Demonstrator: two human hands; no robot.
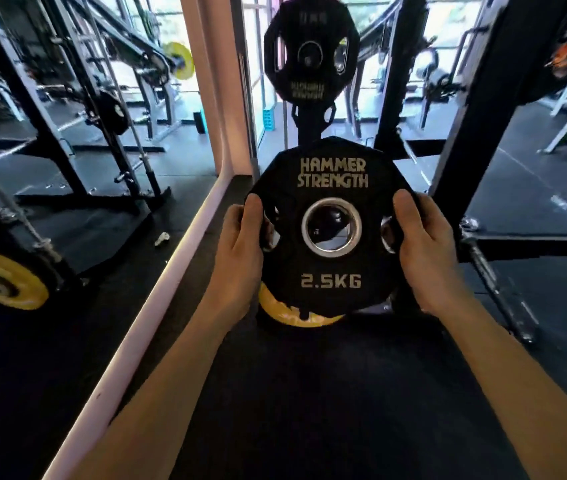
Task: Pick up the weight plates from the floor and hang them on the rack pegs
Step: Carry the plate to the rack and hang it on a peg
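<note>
We held the black plate point(331, 233) upright in front of us with both hands, its printed face towards us — "HAMMER STRENGTH" above the steel-ringed centre hole and "2.5KG" below it. Our left hand point(240, 258) gripped the plate's left edge, thumb lying on the front face and the other fingers curled round behind through the left grip slot. Our right hand point(424, 251) did the same on the plate's right edge, thumb on the front, fingers wrapped behind through the right slot. The plate was off the floor point(309, 393), carried wholly by the two hands.

Just below the plate, partly hidden by its lower edge, a yellow plate point(285, 313) showed; we could not tell whether it lay flat or leaned on something. Above and beyond the plate, a larger black plate point(311, 53) hung on the rack post point(311, 129), its lettering upside down and blurred. To the right of the plate stood the black uprights of the frame point(472, 109), with a steel bar point(496, 289) slanting down near our right wrist.

To the left of the plate ran a pale border strip point(171, 258) — beyond it more black frames, another yellow plate point(1, 278) low at the far left, and a yellow disc point(179, 60) farther up. A small white object point(162, 238) lay left of the strip, too small to identify
</note>
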